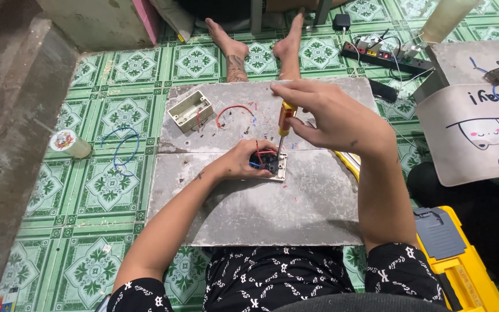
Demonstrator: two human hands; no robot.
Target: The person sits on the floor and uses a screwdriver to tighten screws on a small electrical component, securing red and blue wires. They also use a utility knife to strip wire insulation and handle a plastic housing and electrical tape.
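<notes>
Right hand (333, 115) grasps the screwdriver (285, 121) upright, tip toward 6 o'clock into the switch plate (278, 167) gripped by left hand (244, 162)

A single camera sits on the person's head and looks steeply down over their lap at a grey board (272, 202) on the green tiled floor (111, 185). It is close (both forearms fill the middle), and its top edge reaches another person's bare feet (261, 43) opposite. No second view exists.
</notes>
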